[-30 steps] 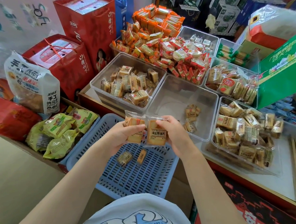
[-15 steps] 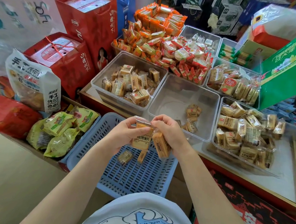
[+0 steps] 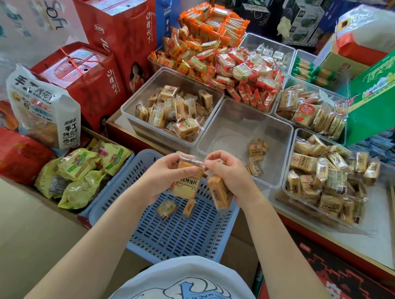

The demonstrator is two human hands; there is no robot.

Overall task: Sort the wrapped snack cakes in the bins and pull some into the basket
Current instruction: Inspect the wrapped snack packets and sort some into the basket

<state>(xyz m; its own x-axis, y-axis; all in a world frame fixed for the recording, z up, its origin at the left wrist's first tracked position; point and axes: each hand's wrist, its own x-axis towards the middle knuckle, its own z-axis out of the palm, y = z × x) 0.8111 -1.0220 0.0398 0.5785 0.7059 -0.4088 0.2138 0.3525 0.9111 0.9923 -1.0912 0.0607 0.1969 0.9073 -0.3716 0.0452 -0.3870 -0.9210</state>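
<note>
**Two snack cakes held over the basket, ready to drop**

Seen from a head camera looking down, a person stands before a counter of clear plastic bins. The left hand (image 3: 165, 172) pinches a square tan snack cake in clear wrapping (image 3: 185, 181) by its upper edge, printed face toward the camera. The right hand (image 3: 230, 174) curls its fingers round a second wrapped cake (image 3: 219, 193), which hangs tilted and edge-on. Both are held directly above the pale blue slotted plastic basket (image 3: 141, 217), where two small wrapped cakes (image 3: 176, 208) already lie on the floor.

The step in hand looks like moving cakes from the bins into the basket (the nearly empty clear middle bin (image 3: 237, 131), with a few cakes left in its right corner, seems the likely source). The next move probably calls for loosening both grips so the cakes fall inside the basket walls.

The basket's near edge is hidden behind the person's white shirt (image 3: 183, 287). The right-hand cake's label is too foreshortened to read, and the far bins' packets blur together
</note>
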